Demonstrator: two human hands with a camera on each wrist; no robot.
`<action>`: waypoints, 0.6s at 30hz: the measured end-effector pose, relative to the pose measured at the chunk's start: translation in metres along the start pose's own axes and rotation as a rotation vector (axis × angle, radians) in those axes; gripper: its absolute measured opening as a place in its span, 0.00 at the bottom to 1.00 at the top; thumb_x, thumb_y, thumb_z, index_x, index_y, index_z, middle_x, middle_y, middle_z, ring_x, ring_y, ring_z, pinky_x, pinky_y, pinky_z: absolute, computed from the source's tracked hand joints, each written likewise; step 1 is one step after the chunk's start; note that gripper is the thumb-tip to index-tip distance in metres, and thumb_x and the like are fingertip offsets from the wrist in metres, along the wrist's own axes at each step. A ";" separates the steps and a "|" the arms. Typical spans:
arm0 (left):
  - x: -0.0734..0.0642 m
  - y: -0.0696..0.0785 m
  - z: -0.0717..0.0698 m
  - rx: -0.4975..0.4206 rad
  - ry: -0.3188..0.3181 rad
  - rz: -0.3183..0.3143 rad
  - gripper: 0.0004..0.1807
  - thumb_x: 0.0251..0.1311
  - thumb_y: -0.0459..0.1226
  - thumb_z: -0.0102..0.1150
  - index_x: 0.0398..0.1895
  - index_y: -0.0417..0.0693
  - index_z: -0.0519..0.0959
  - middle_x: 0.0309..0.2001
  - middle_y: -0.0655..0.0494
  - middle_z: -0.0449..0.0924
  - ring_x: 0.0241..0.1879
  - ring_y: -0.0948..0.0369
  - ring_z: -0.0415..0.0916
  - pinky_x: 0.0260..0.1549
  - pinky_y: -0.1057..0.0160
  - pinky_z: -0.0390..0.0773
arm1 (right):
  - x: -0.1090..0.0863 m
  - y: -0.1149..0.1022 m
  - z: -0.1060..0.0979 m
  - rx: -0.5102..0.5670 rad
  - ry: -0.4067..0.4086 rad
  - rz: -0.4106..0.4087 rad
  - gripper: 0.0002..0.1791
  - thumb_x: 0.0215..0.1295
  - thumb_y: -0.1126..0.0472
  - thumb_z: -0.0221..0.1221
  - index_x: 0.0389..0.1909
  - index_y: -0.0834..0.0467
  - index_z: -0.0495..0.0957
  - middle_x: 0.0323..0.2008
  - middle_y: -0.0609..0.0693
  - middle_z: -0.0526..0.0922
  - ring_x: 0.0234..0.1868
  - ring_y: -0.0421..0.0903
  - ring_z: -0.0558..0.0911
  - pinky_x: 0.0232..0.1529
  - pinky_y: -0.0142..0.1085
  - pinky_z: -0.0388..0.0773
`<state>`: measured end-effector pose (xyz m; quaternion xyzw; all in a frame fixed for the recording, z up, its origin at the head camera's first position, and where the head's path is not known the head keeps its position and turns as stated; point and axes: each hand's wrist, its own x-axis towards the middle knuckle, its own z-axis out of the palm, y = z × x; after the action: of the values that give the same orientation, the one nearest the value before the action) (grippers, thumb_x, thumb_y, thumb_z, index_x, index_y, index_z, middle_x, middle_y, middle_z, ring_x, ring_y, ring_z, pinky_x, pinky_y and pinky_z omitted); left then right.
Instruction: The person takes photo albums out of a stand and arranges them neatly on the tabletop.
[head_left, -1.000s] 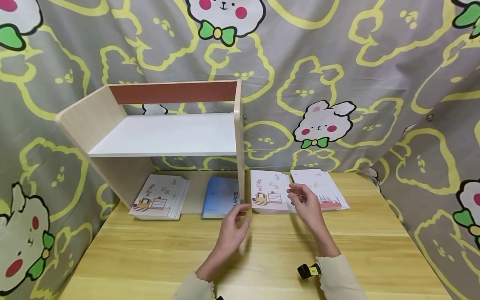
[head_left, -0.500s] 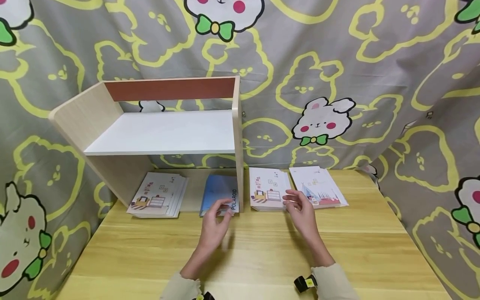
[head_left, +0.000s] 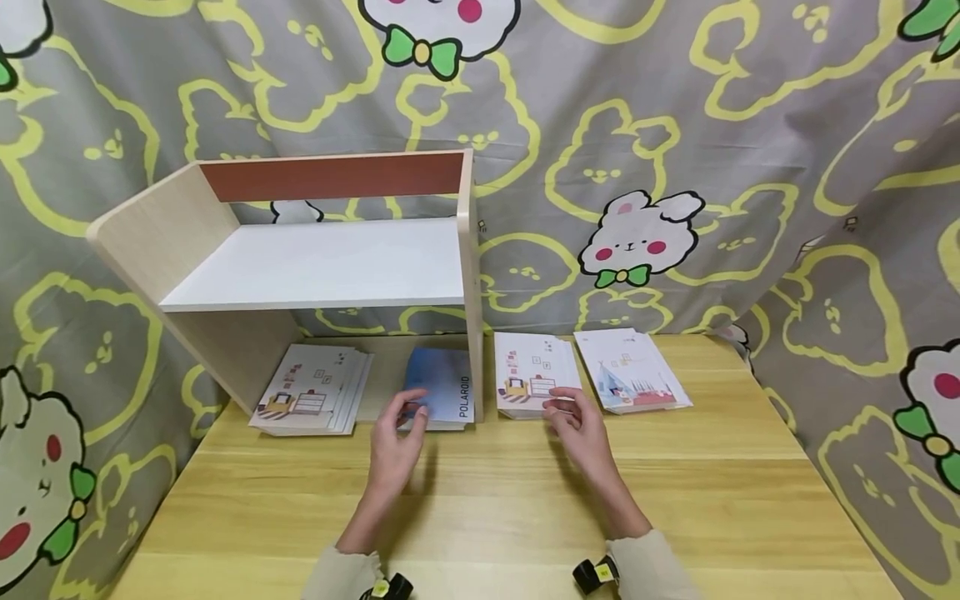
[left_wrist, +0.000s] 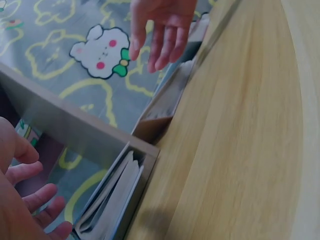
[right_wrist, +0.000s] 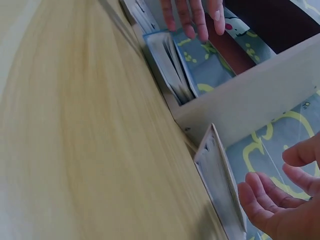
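Facing blue book (head_left: 444, 379) and white stack (head_left: 534, 371) edges, left hand (head_left: 395, 444) and right hand (head_left: 583, 431) hover empty, half-spread, apart

One word could be read: "POLAROID", in dark capitals running up the right edge of the blue book's cover (head_left: 438, 375). Small marks on the white booklets inside the shelf (head_left: 311, 387) and those just outside it (head_left: 532, 362) were too small to make out, as was the print on the yellow label (head_left: 604, 572) at the right wrist.
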<state>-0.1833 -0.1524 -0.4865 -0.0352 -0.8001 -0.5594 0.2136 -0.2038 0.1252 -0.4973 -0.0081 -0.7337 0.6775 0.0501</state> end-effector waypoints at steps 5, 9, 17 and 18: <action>0.000 -0.004 -0.007 0.023 0.038 0.023 0.13 0.64 0.24 0.61 0.52 0.35 0.82 0.48 0.38 0.81 0.46 0.50 0.78 0.48 0.48 0.81 | -0.003 0.002 0.012 0.008 -0.011 0.005 0.15 0.73 0.72 0.56 0.58 0.68 0.75 0.51 0.68 0.83 0.49 0.58 0.85 0.46 0.47 0.86; 0.001 -0.007 -0.012 0.038 0.061 0.038 0.13 0.64 0.24 0.61 0.51 0.35 0.82 0.49 0.37 0.82 0.47 0.50 0.78 0.44 0.54 0.82 | -0.003 0.004 0.020 0.030 -0.019 0.011 0.15 0.72 0.71 0.56 0.58 0.68 0.75 0.51 0.67 0.83 0.50 0.61 0.84 0.46 0.48 0.86; 0.005 -0.020 -0.025 0.064 0.082 -0.071 0.13 0.67 0.27 0.59 0.53 0.37 0.82 0.52 0.45 0.81 0.50 0.53 0.77 0.48 0.51 0.80 | -0.004 0.007 0.034 0.055 -0.032 0.028 0.15 0.72 0.71 0.57 0.57 0.68 0.75 0.51 0.69 0.82 0.50 0.64 0.84 0.46 0.49 0.86; 0.005 -0.022 -0.027 0.067 0.083 -0.078 0.13 0.67 0.27 0.59 0.53 0.37 0.82 0.52 0.45 0.81 0.50 0.52 0.77 0.48 0.54 0.80 | -0.004 0.008 0.036 0.054 -0.034 0.030 0.15 0.72 0.71 0.57 0.57 0.68 0.75 0.51 0.69 0.82 0.49 0.63 0.84 0.46 0.49 0.86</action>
<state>-0.1865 -0.1856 -0.4960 0.0265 -0.8096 -0.5412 0.2258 -0.2030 0.0897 -0.5081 -0.0063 -0.7156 0.6979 0.0277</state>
